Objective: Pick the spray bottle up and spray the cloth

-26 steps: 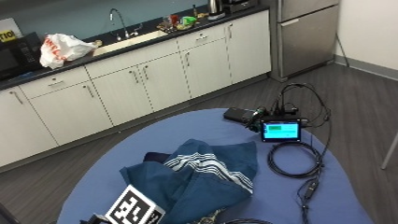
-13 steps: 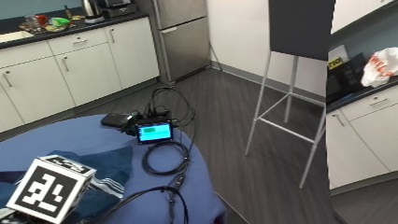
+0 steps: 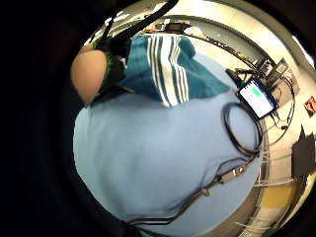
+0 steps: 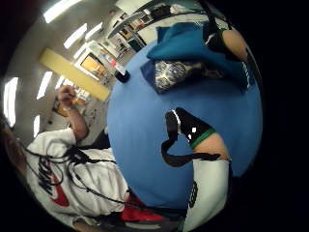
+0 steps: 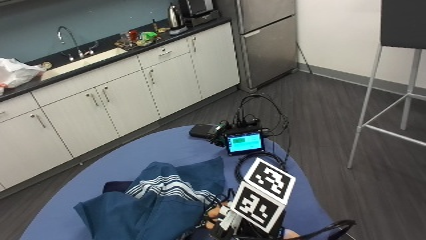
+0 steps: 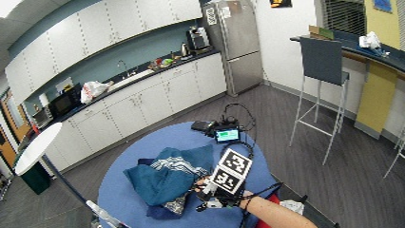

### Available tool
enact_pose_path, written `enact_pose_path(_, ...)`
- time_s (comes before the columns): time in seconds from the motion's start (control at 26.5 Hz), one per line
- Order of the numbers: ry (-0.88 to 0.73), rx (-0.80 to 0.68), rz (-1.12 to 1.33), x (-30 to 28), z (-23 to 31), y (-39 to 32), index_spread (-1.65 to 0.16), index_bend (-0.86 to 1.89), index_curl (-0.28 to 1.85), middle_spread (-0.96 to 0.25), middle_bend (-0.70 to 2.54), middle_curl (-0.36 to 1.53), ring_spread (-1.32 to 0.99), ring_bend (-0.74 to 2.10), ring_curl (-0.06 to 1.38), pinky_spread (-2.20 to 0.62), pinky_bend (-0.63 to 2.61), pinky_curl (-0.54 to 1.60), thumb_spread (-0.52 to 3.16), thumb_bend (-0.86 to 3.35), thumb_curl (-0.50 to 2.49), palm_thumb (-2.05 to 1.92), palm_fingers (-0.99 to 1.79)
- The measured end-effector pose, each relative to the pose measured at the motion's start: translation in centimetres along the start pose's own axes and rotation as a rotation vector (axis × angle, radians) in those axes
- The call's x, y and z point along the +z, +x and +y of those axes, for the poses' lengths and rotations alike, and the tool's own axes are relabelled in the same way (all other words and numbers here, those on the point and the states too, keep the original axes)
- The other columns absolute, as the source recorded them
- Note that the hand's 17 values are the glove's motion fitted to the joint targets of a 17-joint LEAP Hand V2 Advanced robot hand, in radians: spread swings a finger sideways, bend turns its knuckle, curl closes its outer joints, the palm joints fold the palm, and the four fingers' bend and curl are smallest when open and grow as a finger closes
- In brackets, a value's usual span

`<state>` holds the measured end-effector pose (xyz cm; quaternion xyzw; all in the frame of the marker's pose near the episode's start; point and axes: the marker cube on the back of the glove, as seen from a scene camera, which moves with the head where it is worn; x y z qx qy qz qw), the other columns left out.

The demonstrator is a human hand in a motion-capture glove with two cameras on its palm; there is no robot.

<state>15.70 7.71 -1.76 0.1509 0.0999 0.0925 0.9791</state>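
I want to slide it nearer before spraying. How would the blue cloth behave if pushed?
The cloth lies crumpled in soft folds on the table, so it is probably floppy and would bunch rather than slide whole. It looks light and unlikely to roll.

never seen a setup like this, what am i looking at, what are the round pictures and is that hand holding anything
There is no robot here. A person at a round blue table wears a black glove on the right hand, and the glove carries small cameras. The two round pictures come from those palm cameras, one by the thumb and one by the little finger, and show whatever is under the hand. The two ordinary pictures look down on the table from outside, one wider than the other. On the table lies a crumpled teal cloth with white stripes, and at the far edge a small lit screen with black cables. The hand is beside the cloth and holds nothing. I cannot pick out a spray bottle for certain.
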Motion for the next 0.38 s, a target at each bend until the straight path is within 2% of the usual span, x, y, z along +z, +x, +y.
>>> enact_pose_path(0.38, -0.027, -0.028, 0.08, 2.3, 0.5, -0.3, -0.31, 0.15, 0.31, -0.11, 0.25, 0.42, -0.09, 0.27, 0.35, 0.08, 0.37, 0.31, 1.03, -0.03, 0.41, 0.77, 0.83)
